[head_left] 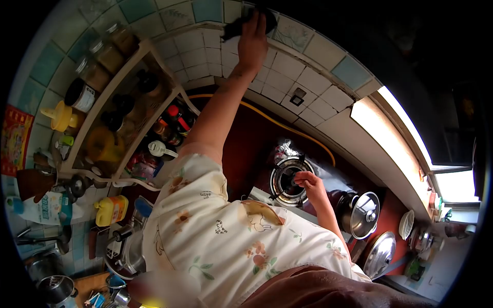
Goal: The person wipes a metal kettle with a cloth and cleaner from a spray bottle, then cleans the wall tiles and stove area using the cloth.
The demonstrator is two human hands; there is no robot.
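Observation:
My left hand is raised to the tiled wall, with a dark cloth under its fingers. The cloth lies against the tiles near a ledge, and its folds are hard to make out in the shadow. Lower down, my right hand hovers over the gas burner, empty as far as I can see, its fingers loosely bent and partly apart. A dark round burner centre lies just beyond those fingertips. Crumpled foil-like material sits behind the burner.
A lidded steel pot stands right of the burner, with a large lid beyond it. A yellow hose runs along the wall. At left, a shelf rack holds jars and bottles. A yellow jug is below it.

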